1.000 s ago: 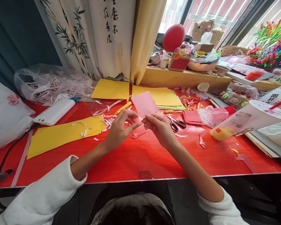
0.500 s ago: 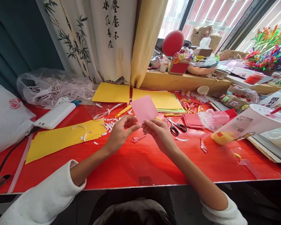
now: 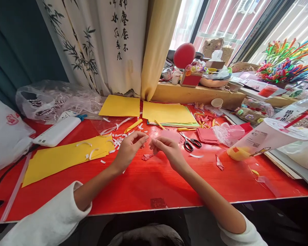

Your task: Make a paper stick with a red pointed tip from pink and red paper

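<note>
My left hand (image 3: 129, 150) is raised over the red table, with thumb and fingertips pinched together. Close to it, fingertip facing fingertip, my right hand (image 3: 166, 147) is pinched too. Anything between the fingers is too small or hidden to make out. A square of pink paper (image 3: 171, 135) shows behind and below my right hand, partly covered by it; whether the fingers touch it I cannot tell. Just under the fingertips lies a small folded red paper piece (image 3: 147, 156). Black-handled scissors (image 3: 191, 141) rest right of my right hand.
Yellow paper sheets (image 3: 64, 155) lie at left, with more yellow sheets (image 3: 166, 112) at the back. White paper scraps (image 3: 118, 140) are scattered beside my left hand. Red paper squares (image 3: 207, 135) and a tilted-looking drink cup (image 3: 256, 140) stand at right. A white power bank-like block (image 3: 58, 131) is left.
The pink paper, held up between both hands before, is now lower and behind my right hand. Both hands stay near each other, fingertips pinched. The view has shifted slightly.
</note>
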Motion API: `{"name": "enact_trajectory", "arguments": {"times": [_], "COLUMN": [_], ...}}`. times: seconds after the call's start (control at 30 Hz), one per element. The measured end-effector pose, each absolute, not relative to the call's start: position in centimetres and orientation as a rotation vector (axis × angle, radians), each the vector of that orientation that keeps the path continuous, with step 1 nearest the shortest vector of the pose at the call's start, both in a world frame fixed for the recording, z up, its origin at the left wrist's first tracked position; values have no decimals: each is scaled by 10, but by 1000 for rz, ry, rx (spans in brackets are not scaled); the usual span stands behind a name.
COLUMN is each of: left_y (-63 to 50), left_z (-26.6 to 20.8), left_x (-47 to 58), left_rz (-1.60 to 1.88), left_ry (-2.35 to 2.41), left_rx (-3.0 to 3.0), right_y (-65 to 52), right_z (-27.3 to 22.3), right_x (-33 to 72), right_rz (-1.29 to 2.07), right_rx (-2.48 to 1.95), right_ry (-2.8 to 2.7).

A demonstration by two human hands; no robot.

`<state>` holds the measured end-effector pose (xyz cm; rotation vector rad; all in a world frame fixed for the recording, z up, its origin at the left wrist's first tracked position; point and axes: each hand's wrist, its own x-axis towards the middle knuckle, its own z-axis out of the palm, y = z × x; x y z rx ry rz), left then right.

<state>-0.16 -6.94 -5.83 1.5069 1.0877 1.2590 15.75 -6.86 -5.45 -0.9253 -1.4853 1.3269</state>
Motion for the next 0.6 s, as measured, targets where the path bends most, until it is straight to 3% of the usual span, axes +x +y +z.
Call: {"name": "enact_trajectory", "arguments": {"times": [0.27, 0.43, 0.6], "left_y": [-62, -60, -58], "left_z": [-66, -69, -71], "left_x": [-4, -5, -6], "left_rz": [1047, 1006, 976], "left_ry": [1250, 1270, 1286], "left_rx": [1573, 1614, 1642], "right_y": [-30, -14, -25], "right_z": [-42, -45, -52], "right_x": [218, 253, 233], "right_rz": [572, 640, 785], "right_rx": [-1300, -1530, -1282], "right_ry": [-1877, -2230, -2532]}}
